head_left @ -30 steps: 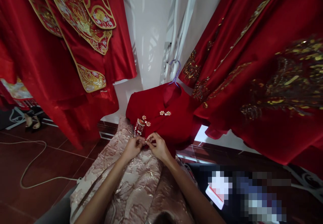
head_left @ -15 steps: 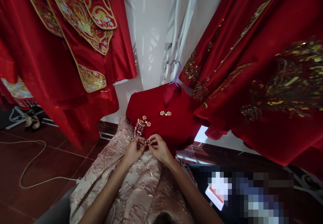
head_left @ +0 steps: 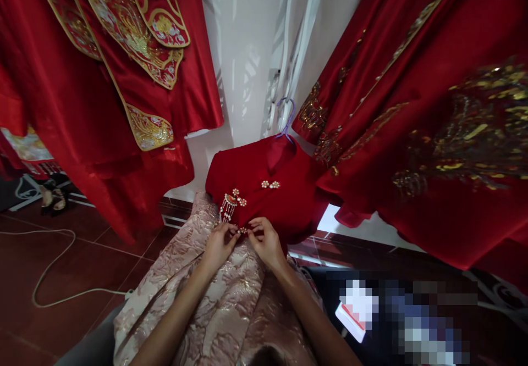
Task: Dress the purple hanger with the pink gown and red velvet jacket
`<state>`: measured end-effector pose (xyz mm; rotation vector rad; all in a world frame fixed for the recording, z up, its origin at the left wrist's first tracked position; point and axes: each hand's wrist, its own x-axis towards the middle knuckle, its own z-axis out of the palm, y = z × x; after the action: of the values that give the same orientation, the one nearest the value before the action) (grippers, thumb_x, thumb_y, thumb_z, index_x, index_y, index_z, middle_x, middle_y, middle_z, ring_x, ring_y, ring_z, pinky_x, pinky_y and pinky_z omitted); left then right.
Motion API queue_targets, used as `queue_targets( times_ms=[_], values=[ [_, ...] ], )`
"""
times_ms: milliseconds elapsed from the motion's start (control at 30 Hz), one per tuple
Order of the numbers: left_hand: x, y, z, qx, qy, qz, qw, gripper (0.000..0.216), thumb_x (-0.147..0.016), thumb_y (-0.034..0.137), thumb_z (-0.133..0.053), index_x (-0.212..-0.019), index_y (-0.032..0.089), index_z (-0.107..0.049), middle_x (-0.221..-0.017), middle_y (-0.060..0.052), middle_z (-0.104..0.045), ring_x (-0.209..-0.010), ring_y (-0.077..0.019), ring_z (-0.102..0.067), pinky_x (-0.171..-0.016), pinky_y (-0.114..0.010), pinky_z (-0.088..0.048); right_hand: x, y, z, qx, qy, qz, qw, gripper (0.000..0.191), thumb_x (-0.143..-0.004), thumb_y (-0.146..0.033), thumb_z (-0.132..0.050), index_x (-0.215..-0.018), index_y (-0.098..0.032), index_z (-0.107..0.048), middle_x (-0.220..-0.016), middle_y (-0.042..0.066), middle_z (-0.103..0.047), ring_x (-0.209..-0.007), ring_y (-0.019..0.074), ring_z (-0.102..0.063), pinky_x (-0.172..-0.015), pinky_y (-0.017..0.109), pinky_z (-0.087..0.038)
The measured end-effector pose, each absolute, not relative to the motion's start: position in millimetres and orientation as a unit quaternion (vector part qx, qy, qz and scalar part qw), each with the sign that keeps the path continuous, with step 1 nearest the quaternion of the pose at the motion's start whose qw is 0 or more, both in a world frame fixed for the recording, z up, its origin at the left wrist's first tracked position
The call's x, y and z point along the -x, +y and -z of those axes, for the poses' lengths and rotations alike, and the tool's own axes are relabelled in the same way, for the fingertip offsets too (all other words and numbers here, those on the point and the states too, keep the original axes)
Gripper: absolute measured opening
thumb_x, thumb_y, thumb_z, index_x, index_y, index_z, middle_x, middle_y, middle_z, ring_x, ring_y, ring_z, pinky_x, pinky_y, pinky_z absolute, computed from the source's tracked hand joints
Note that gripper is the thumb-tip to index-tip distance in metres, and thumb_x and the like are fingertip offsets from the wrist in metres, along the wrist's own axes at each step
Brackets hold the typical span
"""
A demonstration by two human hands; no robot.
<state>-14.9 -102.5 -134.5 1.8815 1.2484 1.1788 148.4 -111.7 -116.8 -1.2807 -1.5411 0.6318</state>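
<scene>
A small red dress [head_left: 284,198] on a purple hanger [head_left: 286,116] lies over pink brocade fabric [head_left: 223,305] on my lap. It carries a pearl clasp [head_left: 270,184] near the collar and a tasselled pearl clasp [head_left: 231,201] lower left. My left hand [head_left: 218,245] and my right hand [head_left: 268,242] meet at a third small pearl clasp [head_left: 243,230] on the dress's edge. Both hands pinch it with their fingertips.
Red embroidered garments hang at the upper left [head_left: 103,80] and right [head_left: 433,107], close on both sides. A white wall [head_left: 247,53] is behind. A white cable [head_left: 49,267] loops on the dark red tiled floor at left. Shoes [head_left: 51,198] stand at far left.
My hands stay at the small clasp. The fingers shifted slightly, the right hand's fingers lifting a little over it.
</scene>
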Motion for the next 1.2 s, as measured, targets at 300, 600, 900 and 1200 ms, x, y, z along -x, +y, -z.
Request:
queue_targets(
  times_ms=[300,600,900,1200],
  values=[
    [13,-105,126,-0.674,0.484,-0.455,0.323,0.017,-0.078,0.034,-0.059,-0.082,0.018,-0.06,-0.08,-0.003,-0.066,-0.071,-0.0143,-0.061,-0.068,-0.026,-0.048,-141,-113,121,0.514,-0.612,-0.362,0.48,0.025,-0.073,-0.022,-0.057,-0.097,-0.018,-0.052,-0.09,0.005,-0.058,-0.075,0.0136,-0.061,-0.063,0.026,-0.055],
    [5,-109,119,-0.613,0.448,-0.479,0.44,0.013,-0.069,0.025,-0.065,-0.075,0.016,-0.058,-0.072,-0.001,-0.062,-0.067,-0.012,-0.06,-0.066,-0.023,-0.047,-144,-116,117,0.494,-0.651,-0.358,0.451,0.031,-0.066,-0.017,-0.058,-0.097,-0.019,-0.051,-0.089,0.003,-0.055,-0.074,0.0126,-0.057,-0.06,0.024,-0.051],
    [-9,-105,96,-0.454,0.378,-0.495,0.637,0.04,-0.069,0.052,-0.064,-0.085,0.016,-0.057,-0.061,0.002,-0.06,-0.056,-0.0113,-0.059,-0.054,-0.022,-0.048,-152,-124,87,0.494,-0.732,-0.243,0.4,0.021,-0.067,-0.022,-0.06,-0.073,-0.02,-0.039,-0.068,-0.005,-0.047,-0.062,0.0103,-0.046,-0.062,0.022,-0.037],
    [-22,-80,79,-0.444,0.382,-0.568,0.579,0.04,-0.071,0.049,-0.064,-0.088,0.014,-0.068,-0.085,-0.005,-0.069,-0.077,-0.0167,-0.064,-0.071,-0.028,-0.053,-160,-127,76,0.497,-0.733,-0.258,0.386,0.021,-0.071,-0.023,-0.055,-0.066,-0.021,-0.034,-0.06,-0.006,-0.042,-0.055,0.009,-0.04,-0.055,0.021,-0.032]
  ],
)
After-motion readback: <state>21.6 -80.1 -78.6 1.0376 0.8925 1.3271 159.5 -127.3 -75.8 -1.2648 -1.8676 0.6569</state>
